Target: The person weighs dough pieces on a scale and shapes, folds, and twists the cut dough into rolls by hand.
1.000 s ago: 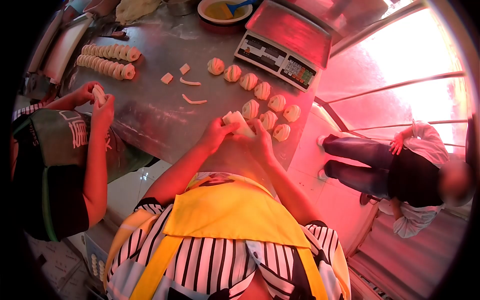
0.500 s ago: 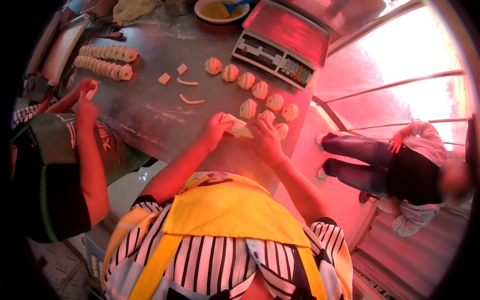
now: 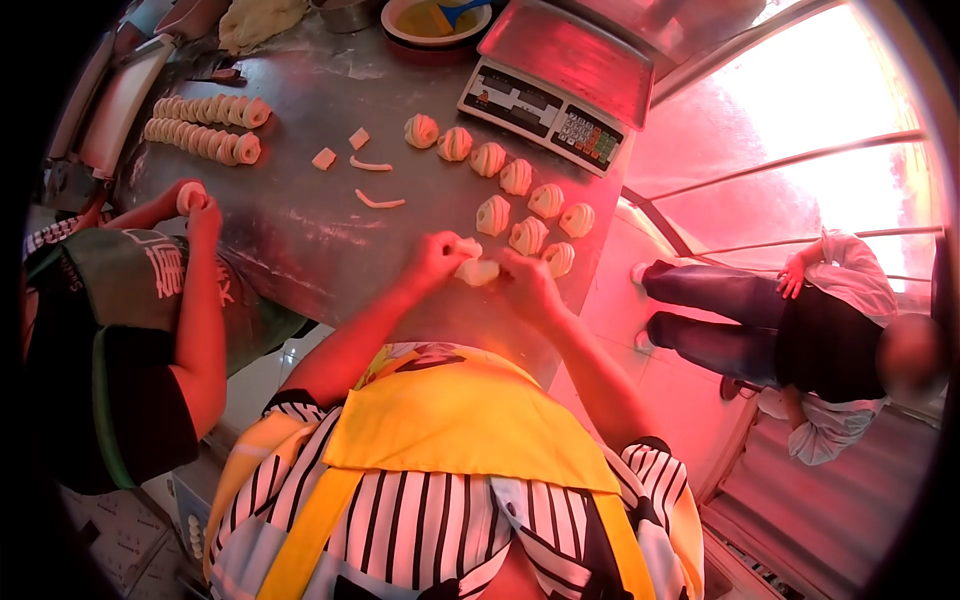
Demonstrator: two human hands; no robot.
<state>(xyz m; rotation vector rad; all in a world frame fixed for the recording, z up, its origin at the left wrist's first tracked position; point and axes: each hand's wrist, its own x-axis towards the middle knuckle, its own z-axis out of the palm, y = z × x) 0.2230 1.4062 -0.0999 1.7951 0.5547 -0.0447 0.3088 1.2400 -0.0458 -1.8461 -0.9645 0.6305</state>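
A pale piece of dough (image 3: 477,272) is held in the air over the near edge of the metal table, bent and folded between my hands. My left hand (image 3: 434,260) pinches its left end, fingers closed. On the other end, the fingers of my right hand (image 3: 526,283) are closed too. Just beyond my right hand sit several shaped dough rolls with ridged tops, the nearest a dough roll (image 3: 558,259). Two thin dough strips (image 3: 380,200) and two small dough squares (image 3: 324,159) lie farther left on the table.
A digital scale (image 3: 545,112) stands at the back right, beside a bowl (image 3: 437,20) with a blue-handled brush. Two rows of dough pieces (image 3: 205,142) lie at the back left. A co-worker's hands (image 3: 190,205) hold dough at left. Another person (image 3: 800,320) stands at right.
The dough between my hands was stretched out flat and is now folded and bunched. The co-worker's hands have shifted slightly right, with their dough now rounded.
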